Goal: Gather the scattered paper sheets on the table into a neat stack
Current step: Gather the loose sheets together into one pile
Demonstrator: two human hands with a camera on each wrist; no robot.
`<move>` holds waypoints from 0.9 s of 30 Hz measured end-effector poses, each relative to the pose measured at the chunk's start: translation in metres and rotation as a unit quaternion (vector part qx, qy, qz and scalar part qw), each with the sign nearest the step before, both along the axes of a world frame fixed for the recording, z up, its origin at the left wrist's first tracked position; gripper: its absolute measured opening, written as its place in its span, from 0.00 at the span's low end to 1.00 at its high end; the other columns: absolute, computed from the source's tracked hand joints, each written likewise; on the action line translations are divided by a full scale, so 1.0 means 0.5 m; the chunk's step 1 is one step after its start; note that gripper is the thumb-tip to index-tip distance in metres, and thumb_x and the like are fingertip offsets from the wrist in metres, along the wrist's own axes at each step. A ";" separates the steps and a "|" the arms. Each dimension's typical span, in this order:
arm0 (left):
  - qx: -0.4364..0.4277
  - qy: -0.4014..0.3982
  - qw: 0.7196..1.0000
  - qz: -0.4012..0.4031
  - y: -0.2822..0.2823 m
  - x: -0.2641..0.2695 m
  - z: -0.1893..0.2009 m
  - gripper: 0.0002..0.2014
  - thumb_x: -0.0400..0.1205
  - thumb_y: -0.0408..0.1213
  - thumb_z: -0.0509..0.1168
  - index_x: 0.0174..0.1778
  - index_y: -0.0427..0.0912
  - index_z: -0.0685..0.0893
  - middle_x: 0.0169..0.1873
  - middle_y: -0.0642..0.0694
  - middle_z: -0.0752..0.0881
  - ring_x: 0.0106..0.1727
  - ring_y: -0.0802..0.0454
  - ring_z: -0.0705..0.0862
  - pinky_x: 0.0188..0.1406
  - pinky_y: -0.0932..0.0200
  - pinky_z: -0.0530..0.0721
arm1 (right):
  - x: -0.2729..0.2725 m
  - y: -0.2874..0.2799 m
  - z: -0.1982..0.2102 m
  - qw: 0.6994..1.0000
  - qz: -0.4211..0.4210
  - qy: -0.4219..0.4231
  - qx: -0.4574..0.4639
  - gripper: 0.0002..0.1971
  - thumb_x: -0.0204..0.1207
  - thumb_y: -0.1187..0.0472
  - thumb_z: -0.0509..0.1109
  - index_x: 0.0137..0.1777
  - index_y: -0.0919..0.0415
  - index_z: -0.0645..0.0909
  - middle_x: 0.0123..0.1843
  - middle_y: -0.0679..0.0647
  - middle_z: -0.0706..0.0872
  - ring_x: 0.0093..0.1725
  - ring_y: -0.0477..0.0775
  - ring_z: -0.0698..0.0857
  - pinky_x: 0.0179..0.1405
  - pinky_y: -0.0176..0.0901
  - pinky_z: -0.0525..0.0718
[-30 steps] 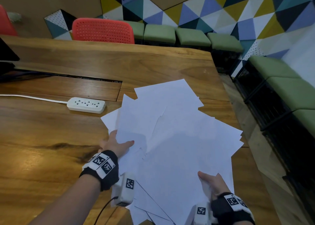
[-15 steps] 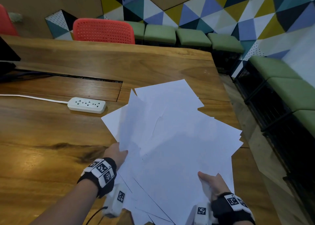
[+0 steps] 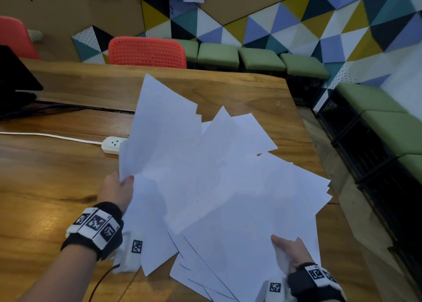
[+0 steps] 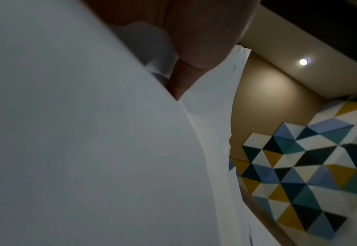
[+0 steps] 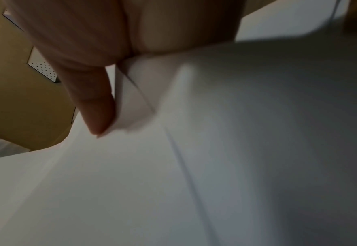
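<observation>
A loose fan of white paper sheets (image 3: 217, 187) is lifted off the wooden table (image 3: 57, 187), its far edges tilted up. My left hand (image 3: 117, 191) grips the fan's left edge, thumb on top and fingers hidden beneath. My right hand (image 3: 287, 249) pinches the near right corner of the sheets, thumb on top. The left wrist view is nearly filled by paper sheets (image 4: 89, 149) with my fingers (image 4: 194, 50) against them. In the right wrist view my thumb (image 5: 97, 108) presses on the paper sheets (image 5: 215, 158).
A white power strip (image 3: 113, 144) with its cable lies on the table just left of the sheets. A dark screen (image 3: 16, 73) stands at the far left. Red chairs (image 3: 146, 52) and green stools (image 3: 260, 59) line the far side; a green bench (image 3: 388, 123) runs along the right.
The sheets have been raised from lying flat on the table, their far edges swinging up. My left hand slid from on top of the pile to grip its left edge. My right hand kept its hold.
</observation>
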State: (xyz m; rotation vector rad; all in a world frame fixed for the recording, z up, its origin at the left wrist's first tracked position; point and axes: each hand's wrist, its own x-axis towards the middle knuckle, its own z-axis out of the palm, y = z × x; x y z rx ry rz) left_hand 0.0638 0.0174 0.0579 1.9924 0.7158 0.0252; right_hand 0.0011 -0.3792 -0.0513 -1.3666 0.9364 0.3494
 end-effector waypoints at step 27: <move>-0.216 -0.004 0.967 -0.138 -0.110 0.016 0.022 0.05 0.81 0.27 0.61 0.46 0.37 0.81 0.39 0.38 0.87 0.40 0.41 0.85 0.46 0.47 0.85 | -0.013 0.045 0.027 0.996 0.059 -0.034 -0.063 0.14 0.69 0.75 0.70 0.55 0.78 0.77 0.57 0.71 0.83 0.41 0.57 0.80 0.37 0.41 0.81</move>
